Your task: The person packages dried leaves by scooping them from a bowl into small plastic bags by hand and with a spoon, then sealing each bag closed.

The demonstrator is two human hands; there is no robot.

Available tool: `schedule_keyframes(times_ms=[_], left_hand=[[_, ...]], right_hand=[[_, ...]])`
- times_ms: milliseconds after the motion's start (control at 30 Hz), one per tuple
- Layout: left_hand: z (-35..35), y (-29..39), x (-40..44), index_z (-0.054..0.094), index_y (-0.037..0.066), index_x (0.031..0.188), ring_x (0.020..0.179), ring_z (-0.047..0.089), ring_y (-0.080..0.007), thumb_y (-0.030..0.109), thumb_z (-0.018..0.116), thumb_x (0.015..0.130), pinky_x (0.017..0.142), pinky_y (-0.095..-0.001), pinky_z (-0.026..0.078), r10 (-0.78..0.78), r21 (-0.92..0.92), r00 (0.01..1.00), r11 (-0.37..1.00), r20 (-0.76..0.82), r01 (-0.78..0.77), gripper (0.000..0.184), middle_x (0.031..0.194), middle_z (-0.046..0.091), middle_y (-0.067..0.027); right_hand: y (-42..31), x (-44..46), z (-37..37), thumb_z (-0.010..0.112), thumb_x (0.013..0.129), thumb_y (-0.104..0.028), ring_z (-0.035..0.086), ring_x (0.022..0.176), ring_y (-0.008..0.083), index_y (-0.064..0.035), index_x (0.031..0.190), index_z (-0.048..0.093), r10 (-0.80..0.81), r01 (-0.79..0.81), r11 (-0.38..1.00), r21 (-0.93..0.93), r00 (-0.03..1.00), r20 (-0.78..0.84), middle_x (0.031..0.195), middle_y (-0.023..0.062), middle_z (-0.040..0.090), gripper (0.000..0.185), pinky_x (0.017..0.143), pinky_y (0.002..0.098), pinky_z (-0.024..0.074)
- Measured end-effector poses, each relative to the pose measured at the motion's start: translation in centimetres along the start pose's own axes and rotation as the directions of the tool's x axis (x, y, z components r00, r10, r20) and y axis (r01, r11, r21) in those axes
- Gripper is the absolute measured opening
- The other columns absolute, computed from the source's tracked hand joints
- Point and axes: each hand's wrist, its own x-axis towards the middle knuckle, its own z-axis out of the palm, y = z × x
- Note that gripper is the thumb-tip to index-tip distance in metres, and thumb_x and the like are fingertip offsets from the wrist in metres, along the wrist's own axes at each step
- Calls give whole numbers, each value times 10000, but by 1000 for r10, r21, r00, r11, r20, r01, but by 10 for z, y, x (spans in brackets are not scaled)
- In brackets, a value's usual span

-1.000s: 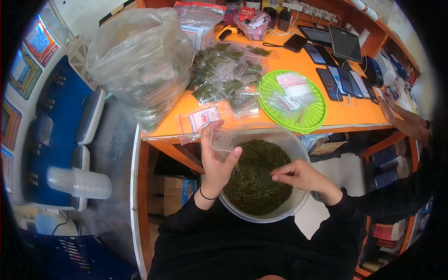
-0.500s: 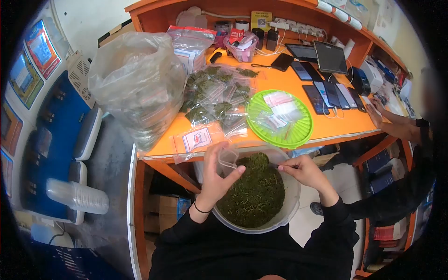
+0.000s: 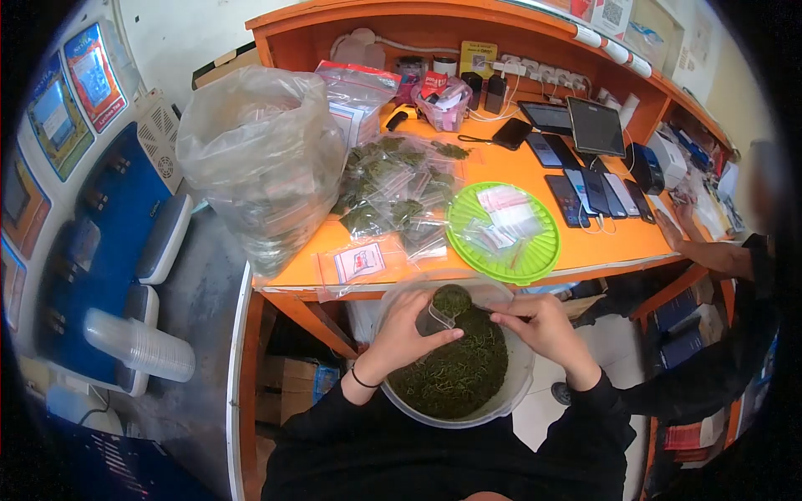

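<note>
A translucent round tub (image 3: 522,380) filled with dried green herb (image 3: 451,376) sits in front of my body, below the table's front edge. My left hand (image 3: 409,330), with a dark band on its wrist, holds a small clear zip bag (image 3: 436,315) over the tub, its mouth spread. My right hand (image 3: 543,326) grips the thin handle of a spoon (image 3: 452,299) heaped with the herb. The heaped spoon is at the bag's mouth; whether any herb is inside the bag I cannot make out.
On the orange table (image 3: 334,238) lie filled zip bags (image 3: 393,184), a green lid (image 3: 547,250) bearing small bags, and several phones (image 3: 593,188). A large plastic sack (image 3: 259,167) stands left. Stacked clear containers (image 3: 138,344) lie farther left. Another person's hand (image 3: 668,230) rests at right.
The heaped spoon has moved slightly left and down to the small bag, and my left hand has brought the bag right and down to it. The view has shifted slightly.
</note>
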Motion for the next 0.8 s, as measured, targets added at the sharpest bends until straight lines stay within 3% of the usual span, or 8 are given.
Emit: schedule_keyframes(times_ms=[167, 267, 367, 467, 567, 600, 700, 800], left_hand=[[1, 0, -1, 515, 11, 1136, 1017, 511, -285, 332, 742, 682, 887, -362, 391, 19, -62, 1000, 998, -22, -20, 600, 1055, 552, -147], [-1, -2, -1, 521, 15, 1129, 1004, 520, -274, 330, 746, 677, 886, -358, 393, 20, -50, 999, 999, 29, -19, 595, 1040, 559, -136], [0, -2, -1, 524, 22, 1117, 988, 529, -259, 332, 750, 671, 873, -352, 402, 24, -110, 1000, 994, -14, -25, 589, 1010, 565, -120], [0, 1, -2, 517, 36, 1124, 957, 536, -252, 332, 753, 665, 857, -360, 399, -2, -81, 999, 997, -46, -2, 595, 980, 563, -104], [-4, 9, -1, 506, 48, 1140, 939, 531, -257, 325, 756, 652, 840, -365, 390, 33, 79, 994, 997, -102, -25, 615, 964, 549, -94], [-2, 8, -2, 506, 51, 1140, 937, 529, -257, 325, 757, 647, 837, -365, 385, 59, 113, 990, 993, -129, -45, 617, 967, 545, -92], [1, 5, -3, 507, 56, 1136, 937, 520, -258, 324, 758, 638, 827, -363, 374, 126, 186, 979, 978, -159, -95, 619, 976, 535, -87], [0, 6, -3, 510, 58, 1130, 940, 514, -255, 325, 759, 634, 817, -358, 369, 165, 190, 979, 972, -117, -141, 615, 979, 528, -89]], right_hand=[[-7, 0, 1, 652, 755, -114, 535, 548, 250, -78, 908, 681, -24, 22, 996, -81, 999, -22, 636, 96, 566, 160, 520, 332, 410], [-11, -1, -8, 659, 744, -108, 536, 565, 254, -70, 914, 679, 75, -75, 997, 18, 997, -10, 642, 107, 570, 175, 531, 321, 416], [-4, -5, -18, 670, 732, -112, 532, 570, 253, -44, 893, 678, 317, -311, 941, 131, 948, -26, 624, 115, 567, 175, 541, 327, 420], [6, -4, -19, 674, 732, -126, 543, 650, 260, -32, 932, 661, 418, -395, 904, -163, 896, 150, 702, 122, 578, 222, 589, 328, 427], [16, 3, 8, 677, 727, -150, 544, 736, 265, -55, 971, 643, -112, 83, 936, -342, 992, -65, 796, 113, 569, 264, 633, 324, 424], [4, 8, 14, 702, 692, -127, 519, 816, 233, -83, 1050, 615, -161, 107, 948, -301, 974, -160, 815, 107, 546, 371, 692, 314, 400], [-19, 13, 32, 700, 689, -108, 526, 744, 226, -61, 973, 626, -273, 280, 960, 23, 950, -155, 787, 81, 527, 297, 646, 296, 411], [-13, 17, 41, 702, 699, -93, 510, 718, 207, -43, 970, 620, -266, 269, 963, 15, 958, -111, 770, 73, 512, 288, 640, 287, 406]])
